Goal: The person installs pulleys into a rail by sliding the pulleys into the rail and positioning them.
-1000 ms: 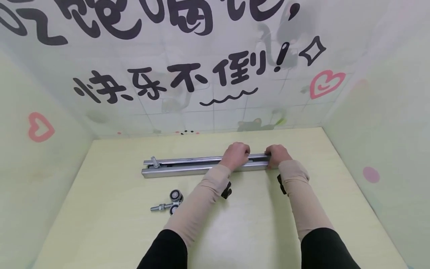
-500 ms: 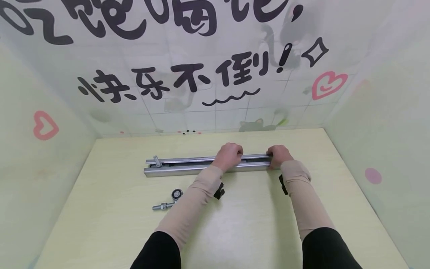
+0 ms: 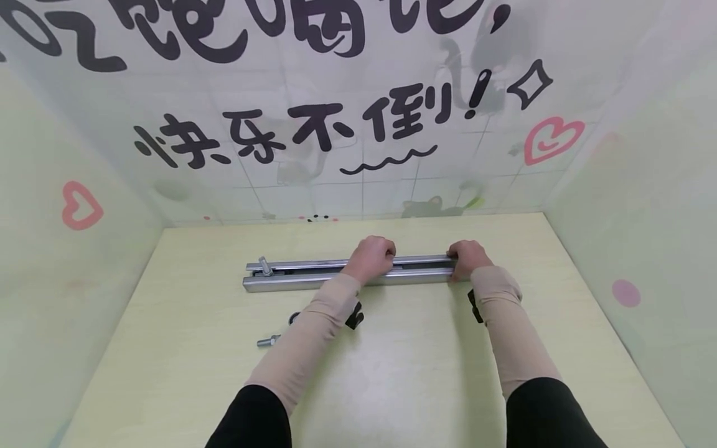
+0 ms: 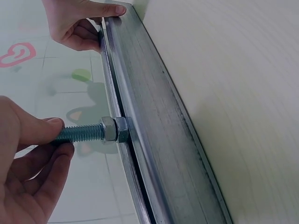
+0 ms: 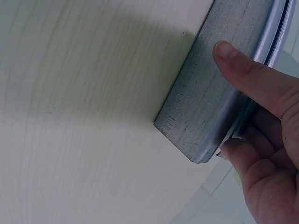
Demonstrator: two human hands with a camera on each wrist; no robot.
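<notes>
A grey metal channel rail (image 3: pixel 291 285) with a slot along its top lies across the table. Over its middle, my left hand (image 3: pixel 370 258) pinches a threaded bolt (image 4: pixel 86 133) between thumb and fingers. Two hex nuts (image 4: pixel 116 129) sit on the bolt right at the slot; whatever is below them inside the rail is hidden. My right hand (image 3: pixel 470 258) grips the rail's right end, thumb on the near side wall (image 5: pixel 196 88) and fingers over the slotted side. Another bolt (image 3: pixel 266 266) sticks up, tilted, from the slot at the left end.
On the table (image 3: pixel 403 373), nearer me, lies a loose roller trolley; its bolt end (image 3: pixel 266 342) shows and my left sleeve (image 3: pixel 305 336) covers most of it. Printed walls stand behind and at both sides of the table.
My left hand has slid left along the rail with the bolt, and its forearm now covers more of the loose trolley. My right hand keeps its grip on the rail's end.
</notes>
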